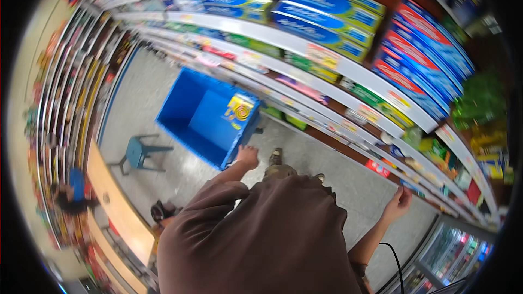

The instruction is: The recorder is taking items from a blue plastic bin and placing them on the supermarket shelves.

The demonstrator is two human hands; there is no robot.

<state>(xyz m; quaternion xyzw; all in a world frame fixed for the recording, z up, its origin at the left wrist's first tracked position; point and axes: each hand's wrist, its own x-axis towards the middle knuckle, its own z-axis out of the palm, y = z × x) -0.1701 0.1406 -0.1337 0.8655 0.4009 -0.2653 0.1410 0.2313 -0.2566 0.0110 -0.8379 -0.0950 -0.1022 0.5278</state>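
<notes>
My left hand [248,157] is at the near right rim of a large blue plastic bin [200,108], its fingers bent over the edge. The bin stands on the floor before me, and its visible inside holds nothing apart from a yellow printed label [240,109] on the wall. My right hand [399,201] hangs out to my right, near the lower shelves. Its fingers are loosely curled, and blur hides whether anything small is inside them.
Store shelves [298,45] run along the front and right, stocked with boxed toothpaste [416,53] and blue-green cartons [322,12]. A teal stool [143,152] and a wooden counter [118,200] stand left, with a person [75,190] beyond. A glass-door cooler [453,249] is at lower right.
</notes>
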